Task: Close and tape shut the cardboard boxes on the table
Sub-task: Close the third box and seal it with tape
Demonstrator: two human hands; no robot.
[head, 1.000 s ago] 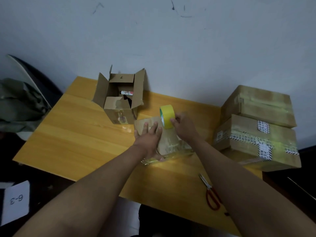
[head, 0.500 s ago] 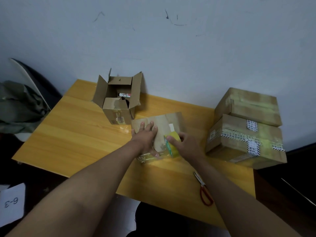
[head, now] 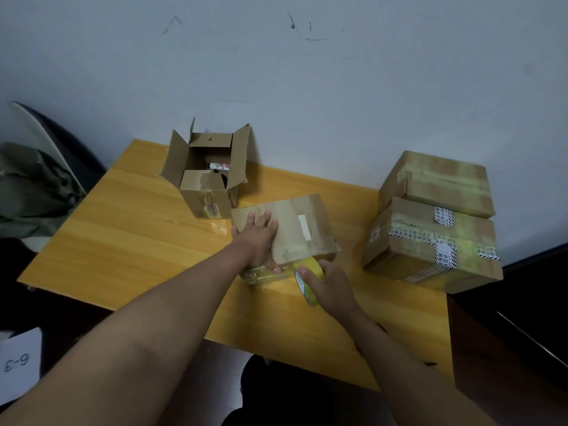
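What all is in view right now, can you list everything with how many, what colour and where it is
Closed box: 1, brown, table centre, under the left hand.
Open box: 1, brown, flaps up, far left of the table.
Taped boxes: 2, brown, stacked at the right edge.
Tape roll: 1, yellow, at the closed box's near side.
Table: 1, yellow wood, against the wall.
Paper sign: 1, white, bottom left, off the table.
Cloth: 1, grey-green, left, off the table.
Left hand: flat on the closed box.
Right hand: grips the tape roll.
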